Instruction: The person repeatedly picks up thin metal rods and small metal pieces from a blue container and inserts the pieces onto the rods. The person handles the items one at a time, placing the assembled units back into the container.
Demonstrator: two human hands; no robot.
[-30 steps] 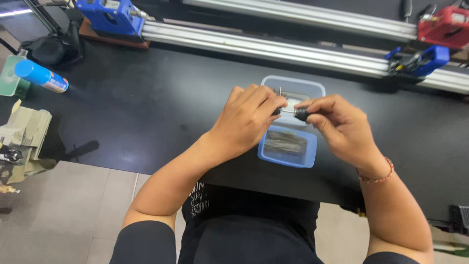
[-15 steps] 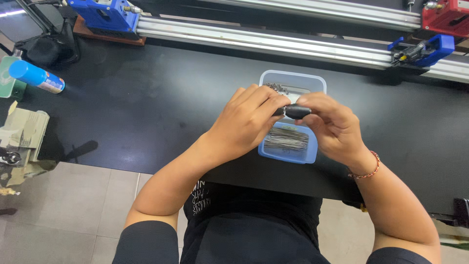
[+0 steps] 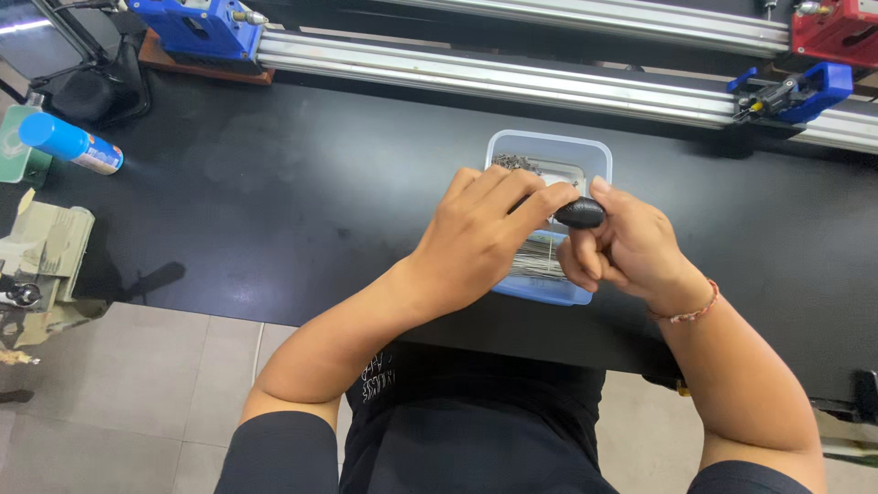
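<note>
A pale blue plastic tub (image 3: 593,154) stands on the black tabletop (image 3: 274,201) and holds several thin metal pins (image 3: 540,258). My right hand (image 3: 626,247) hovers over the tub's right side, its fingers curled around a small black oval knob (image 3: 580,213). My left hand (image 3: 485,233) lies across the tub's left half, fingertips touching the same black knob. Much of the tub's inside is hidden under both hands.
A long aluminium rail (image 3: 512,78) runs along the back of the table, with a blue fixture (image 3: 197,23) on the left, a blue clamp (image 3: 796,91) and a red unit (image 3: 837,27) on the right. A blue spray can (image 3: 69,142) lies at far left.
Both hands stayed together over the tub. My right hand turned and its fingers curled tighter round the black knob, while the left fingertips kept touching it.
</note>
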